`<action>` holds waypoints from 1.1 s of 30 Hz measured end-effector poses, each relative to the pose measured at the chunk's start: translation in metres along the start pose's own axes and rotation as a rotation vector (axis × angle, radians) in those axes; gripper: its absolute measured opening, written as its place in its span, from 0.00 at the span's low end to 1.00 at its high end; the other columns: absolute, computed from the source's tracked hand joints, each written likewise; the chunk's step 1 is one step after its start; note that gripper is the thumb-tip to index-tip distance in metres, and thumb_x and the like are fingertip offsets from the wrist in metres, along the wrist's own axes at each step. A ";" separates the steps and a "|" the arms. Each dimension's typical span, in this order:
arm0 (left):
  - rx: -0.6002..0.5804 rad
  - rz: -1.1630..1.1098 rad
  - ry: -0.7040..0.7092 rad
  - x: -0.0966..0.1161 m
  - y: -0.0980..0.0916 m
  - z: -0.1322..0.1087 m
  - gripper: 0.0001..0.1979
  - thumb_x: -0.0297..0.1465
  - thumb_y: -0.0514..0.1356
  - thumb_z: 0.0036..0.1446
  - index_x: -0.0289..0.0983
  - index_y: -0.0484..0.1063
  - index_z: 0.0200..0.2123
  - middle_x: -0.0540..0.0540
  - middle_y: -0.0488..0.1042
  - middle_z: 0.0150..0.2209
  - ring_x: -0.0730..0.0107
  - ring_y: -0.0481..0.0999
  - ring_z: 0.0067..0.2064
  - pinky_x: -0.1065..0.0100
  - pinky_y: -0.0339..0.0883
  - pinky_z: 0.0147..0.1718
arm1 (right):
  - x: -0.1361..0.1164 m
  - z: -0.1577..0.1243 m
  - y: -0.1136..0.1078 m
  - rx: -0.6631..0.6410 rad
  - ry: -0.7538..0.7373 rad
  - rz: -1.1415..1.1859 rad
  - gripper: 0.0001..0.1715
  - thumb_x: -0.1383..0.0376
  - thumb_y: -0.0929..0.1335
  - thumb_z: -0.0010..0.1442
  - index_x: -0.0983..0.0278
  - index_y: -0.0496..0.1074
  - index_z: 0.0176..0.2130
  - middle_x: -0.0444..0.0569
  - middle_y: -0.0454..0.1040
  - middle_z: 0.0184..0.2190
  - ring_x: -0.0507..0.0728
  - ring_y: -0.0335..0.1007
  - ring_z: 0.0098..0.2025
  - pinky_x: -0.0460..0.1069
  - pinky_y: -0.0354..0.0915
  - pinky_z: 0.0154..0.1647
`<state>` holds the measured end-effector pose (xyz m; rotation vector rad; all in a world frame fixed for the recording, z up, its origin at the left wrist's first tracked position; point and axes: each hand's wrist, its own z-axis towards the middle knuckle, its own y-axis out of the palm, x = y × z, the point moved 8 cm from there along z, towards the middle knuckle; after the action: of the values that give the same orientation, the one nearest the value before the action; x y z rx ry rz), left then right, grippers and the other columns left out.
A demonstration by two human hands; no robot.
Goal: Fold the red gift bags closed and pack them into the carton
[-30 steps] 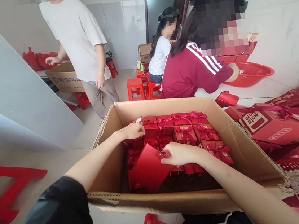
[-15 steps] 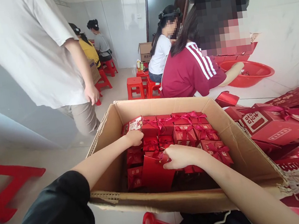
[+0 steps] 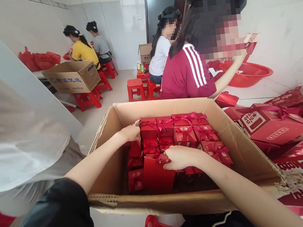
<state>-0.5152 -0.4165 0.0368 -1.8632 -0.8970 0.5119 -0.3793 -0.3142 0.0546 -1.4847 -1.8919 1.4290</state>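
Note:
A large open cardboard carton (image 3: 162, 202) stands in front of me, holding several red gift boxes (image 3: 185, 136) tied with dark red ribbon bows. My left hand (image 3: 131, 132) reaches into its back left corner, fingers closed on the top edge of a red gift bag (image 3: 136, 148) with a white printed patch, mostly hidden by the hand. At the near side of the carton, my right hand (image 3: 177, 157) pinches the top edge of a plain-sided red gift bag (image 3: 158, 173) beside a small brass-coloured eyelet. This bag leans among the boxes.
Red gift bags and boxes (image 3: 277, 124) are piled to the right. A co-worker in a maroon shirt (image 3: 185, 72) sits beyond the carton by a red basin (image 3: 248, 74). Another cardboard carton (image 3: 72, 77) rests on red stools; a blurred person (image 3: 19, 144) is close on the left.
The white patch under my left hand has mostly gone from sight as the bag tilted. My right hand keeps its hold. The standing person moved left and nearer, uncovering the far carton.

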 end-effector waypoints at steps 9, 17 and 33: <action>0.065 -0.225 0.307 0.044 -0.039 -0.044 0.10 0.23 0.54 0.46 0.36 0.75 0.26 0.52 0.71 0.22 0.74 0.67 0.24 0.74 0.59 0.25 | -0.009 -0.004 -0.029 0.399 -0.163 0.000 0.08 0.70 0.67 0.60 0.64 0.77 0.36 0.53 0.51 0.64 0.65 0.59 0.58 0.55 0.64 0.49; 0.053 -0.688 0.519 0.075 -0.044 -0.053 0.09 0.24 0.56 0.47 0.34 0.69 0.34 0.54 0.67 0.19 0.74 0.68 0.23 0.75 0.61 0.24 | -0.008 -0.006 -0.039 0.484 -0.223 0.032 0.06 0.70 0.68 0.60 0.65 0.77 0.35 0.52 0.70 0.42 0.60 0.65 0.50 0.61 0.51 0.59; 0.225 -0.103 -0.254 -0.010 0.017 0.008 0.30 0.40 0.59 0.57 0.33 0.56 0.58 0.32 0.60 0.57 0.49 0.69 0.53 0.52 0.64 0.50 | -0.015 -0.009 -0.019 0.302 -0.234 -0.013 0.07 0.67 0.68 0.61 0.65 0.76 0.31 0.46 0.68 0.34 0.52 0.66 0.32 0.46 0.56 0.31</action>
<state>-0.5210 -0.4243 0.0178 -1.5625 -1.0506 0.7649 -0.3766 -0.3219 0.0786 -1.2062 -1.7084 1.8553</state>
